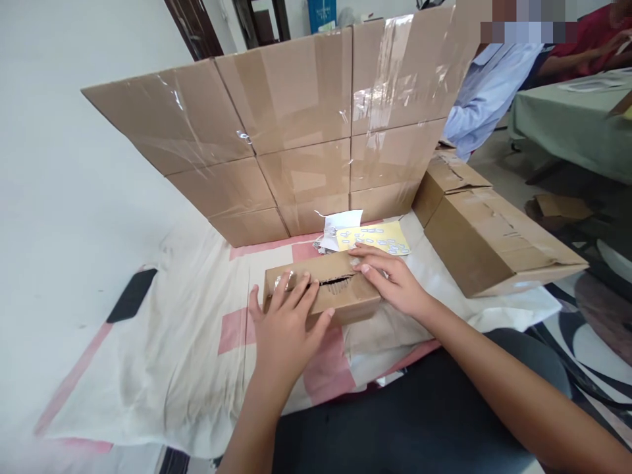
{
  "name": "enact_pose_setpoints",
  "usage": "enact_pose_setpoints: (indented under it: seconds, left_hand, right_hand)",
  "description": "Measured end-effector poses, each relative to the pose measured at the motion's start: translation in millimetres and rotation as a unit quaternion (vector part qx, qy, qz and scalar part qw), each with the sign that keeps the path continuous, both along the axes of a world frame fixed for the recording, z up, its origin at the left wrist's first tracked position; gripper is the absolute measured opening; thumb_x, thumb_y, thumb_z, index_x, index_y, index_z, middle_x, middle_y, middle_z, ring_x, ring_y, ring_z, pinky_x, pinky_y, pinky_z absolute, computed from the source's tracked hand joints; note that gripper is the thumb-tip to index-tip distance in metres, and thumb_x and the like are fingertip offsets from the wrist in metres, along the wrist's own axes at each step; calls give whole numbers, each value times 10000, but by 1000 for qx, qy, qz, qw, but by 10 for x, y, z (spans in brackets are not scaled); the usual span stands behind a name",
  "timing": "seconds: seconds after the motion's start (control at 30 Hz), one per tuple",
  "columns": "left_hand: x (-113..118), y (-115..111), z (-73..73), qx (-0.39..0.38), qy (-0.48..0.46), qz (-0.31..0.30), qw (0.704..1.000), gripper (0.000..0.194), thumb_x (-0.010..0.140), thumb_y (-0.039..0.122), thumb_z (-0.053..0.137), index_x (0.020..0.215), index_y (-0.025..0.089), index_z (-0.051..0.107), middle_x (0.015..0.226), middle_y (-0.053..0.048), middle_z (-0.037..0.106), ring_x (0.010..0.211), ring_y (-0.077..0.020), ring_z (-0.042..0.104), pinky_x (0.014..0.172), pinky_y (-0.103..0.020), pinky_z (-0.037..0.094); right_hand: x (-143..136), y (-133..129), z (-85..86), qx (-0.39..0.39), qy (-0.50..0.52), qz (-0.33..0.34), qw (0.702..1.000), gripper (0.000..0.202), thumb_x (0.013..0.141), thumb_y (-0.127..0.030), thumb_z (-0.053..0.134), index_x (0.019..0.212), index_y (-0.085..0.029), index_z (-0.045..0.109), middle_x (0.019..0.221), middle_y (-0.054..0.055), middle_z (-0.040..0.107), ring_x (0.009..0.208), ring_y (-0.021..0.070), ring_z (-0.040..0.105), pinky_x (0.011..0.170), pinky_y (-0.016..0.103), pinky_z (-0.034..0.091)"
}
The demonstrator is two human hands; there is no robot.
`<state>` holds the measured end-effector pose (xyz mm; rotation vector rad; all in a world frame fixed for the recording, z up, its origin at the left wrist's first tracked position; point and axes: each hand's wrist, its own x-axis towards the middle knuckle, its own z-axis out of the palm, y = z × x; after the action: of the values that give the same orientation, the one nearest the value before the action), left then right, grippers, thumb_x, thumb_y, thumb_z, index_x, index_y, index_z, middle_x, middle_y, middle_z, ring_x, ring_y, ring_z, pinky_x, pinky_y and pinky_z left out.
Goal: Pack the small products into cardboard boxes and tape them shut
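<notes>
Pale, pink-patched cloth [187,368] lies under a small carton [326,264], on the near side of a tall cardboard panel [306,99]. The left hand [284,329] spreads open on its left end; the right hand [397,283] touches its right, whether pinching, I cannot tell. Tape is on, yet a ragged slit [336,281] gapes.
</notes>
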<state>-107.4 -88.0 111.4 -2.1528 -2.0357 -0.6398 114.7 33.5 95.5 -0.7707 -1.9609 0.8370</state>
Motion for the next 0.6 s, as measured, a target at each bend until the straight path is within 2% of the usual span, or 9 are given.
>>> enact_pose_setpoints:
  seconds: [0.07, 0.13, 0.2, 0.27, 0.37, 0.47, 0.53, 0.6]
  left_hand:
    - [42, 9, -19, -9, 20, -5, 1000, 421, 978, 488, 594, 1358, 316, 652, 1463, -32, 626, 1433, -352, 501, 1250, -663, -57]
    - [13, 12, -52, -20, 46, -17, 999, 497, 967, 508, 608, 1423, 310, 599, 1500, -41, 586, 1434, -358, 501, 1249, -676, -78]
    - [-34, 9, -76, -29, 68, -30, 997, 536, 967, 484, 612, 1467, 300, 554, 1528, -48, 552, 1441, -361, 493, 1248, -686, -77]
    - [-66, 8, -82, -37, 82, -36, 995, 539, 970, 442, 610, 1481, 290, 536, 1544, -49, 533, 1450, -357, 483, 1249, -691, -65]
    - [-75, 18, -60, -41, 90, -37, 994, 538, 966, 418, 605, 1480, 274, 536, 1547, -57, 532, 1451, -360, 480, 1248, -700, -48]
    - [-20, 25, 4, -33, 89, -39, 995, 526, 974, 397, 576, 1476, 244, 538, 1543, -88, 538, 1435, -380, 493, 1229, -729, -59]
    - [100, 11, 62, -11, 80, -38, 996, 504, 979, 385, 567, 1453, 214, 560, 1514, -107, 571, 1439, -407, 479, 1215, -749, -60]
    - [320, -21, 101, 33, 53, -44, 997, 432, 974, 365, 588, 1375, 209, 627, 1437, -91, 646, 1451, -416, 459, 1225, -739, -53]
  right_hand:
    - [98, 34, 50, -25, -7, -35, 999, 286, 991, -386, 541, 898, -226, 759, 1221, 81, 762, 1229, 269, 667, 1101, 416, 458]
    - [250, 89, 91, -57, -13, -120, 991, 284, 962, -391, 537, 887, -215, 749, 1110, 77, 789, 1106, 267, 708, 1003, 388, 500]
    - [440, 168, 98, -104, -51, -205, 972, 278, 923, -400, 542, 849, -204, 725, 977, 68, 786, 972, 255, 709, 893, 357, 505]
    - [630, 260, 58, -164, -115, -251, 947, 273, 886, -409, 548, 817, -195, 703, 890, 59, 756, 890, 241, 679, 817, 334, 480]
    - [814, 365, -69, -256, -195, -260, 910, 260, 858, -392, 537, 794, -180, 673, 838, 54, 716, 810, 216, 641, 727, 302, 440]
    - [838, 394, -203, -316, -222, -224, 895, 263, 849, -379, 533, 718, -176, 639, 741, 46, 678, 696, 184, 593, 628, 277, 398]
    - [804, 387, -267, -334, -226, -204, 892, 290, 843, -390, 552, 648, -183, 605, 646, 36, 636, 637, 174, 560, 585, 273, 373]
    - [771, 378, -309, -345, -229, -199, 888, 319, 837, -404, 577, 603, -189, 571, 585, 29, 600, 603, 168, 540, 565, 272, 359]
